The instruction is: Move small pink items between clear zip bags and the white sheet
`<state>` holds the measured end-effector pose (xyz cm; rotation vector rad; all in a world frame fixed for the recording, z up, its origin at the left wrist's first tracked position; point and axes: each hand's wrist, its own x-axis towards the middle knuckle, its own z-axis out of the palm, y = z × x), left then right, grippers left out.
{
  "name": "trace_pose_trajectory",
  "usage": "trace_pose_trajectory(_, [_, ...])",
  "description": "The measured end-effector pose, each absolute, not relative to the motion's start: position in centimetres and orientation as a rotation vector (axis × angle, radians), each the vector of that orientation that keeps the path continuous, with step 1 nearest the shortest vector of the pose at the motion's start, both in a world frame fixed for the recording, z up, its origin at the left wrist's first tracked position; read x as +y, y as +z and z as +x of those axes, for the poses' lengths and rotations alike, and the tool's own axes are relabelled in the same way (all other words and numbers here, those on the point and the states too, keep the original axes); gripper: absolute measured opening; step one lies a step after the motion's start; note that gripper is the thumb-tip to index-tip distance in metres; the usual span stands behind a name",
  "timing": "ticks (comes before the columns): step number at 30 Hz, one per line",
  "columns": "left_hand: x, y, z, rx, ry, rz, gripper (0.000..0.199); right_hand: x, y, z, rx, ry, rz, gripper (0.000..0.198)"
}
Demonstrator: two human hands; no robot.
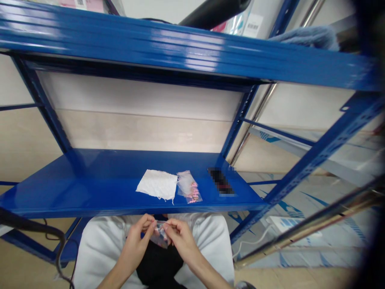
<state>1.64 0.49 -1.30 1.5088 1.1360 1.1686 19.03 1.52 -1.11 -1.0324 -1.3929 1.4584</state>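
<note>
Over my lap, just below the shelf's front edge, both hands pinch a small clear plastic bag (pixel 161 237). My left hand (pixel 140 233) grips its left upper edge between thumb and fingers. On the opposite edge, my right hand (pixel 179 235) is closed the same way. Something small and colourful shows through the plastic, too blurred to name. In front of my hands, a white paper napkin (pixel 158 184) lies on the blue shelf. Beside it rests a clear zip bag (pixel 186 181) with pink beads (pixel 194 192) gathered at its lower right end.
A dark blurred-out flat object (pixel 221 180) lies on the right of the blue metal shelf (pixel 99 176). An upper shelf beam (pixel 180 48) crosses above, carrying a black tube (pixel 216 14) and a grey-blue cloth (pixel 313 37). A dark cable (pixel 60 241) hangs at left.
</note>
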Motion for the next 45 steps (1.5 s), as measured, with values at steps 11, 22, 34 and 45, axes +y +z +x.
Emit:
trace_pose_trajectory(11, [0.4,-0.7,1.4,1.130,1.110,1.505,0.025,1.4,-0.4,19.3,-1.341,1.451,-1.002,0.030])
trace_pose_trajectory(22, [-0.4,-0.5,2.4,1.083,1.038,1.516,0.030,0.8,0.2,19.0,-1.413,1.523,-0.844,0.033])
trace_pose_trajectory(34, [-0.1,-0.2,1.5,1.049,1.111,1.277,0.037,2.0,-0.4,19.4,-1.309,1.421,-0.969,0.034])
trace_pose_trajectory(45, [-0.8,-1.5,3.2,0.839,0.940,1.200,0.045,2.8,1.7,20.9,-1.156,1.296,-0.979,0.034])
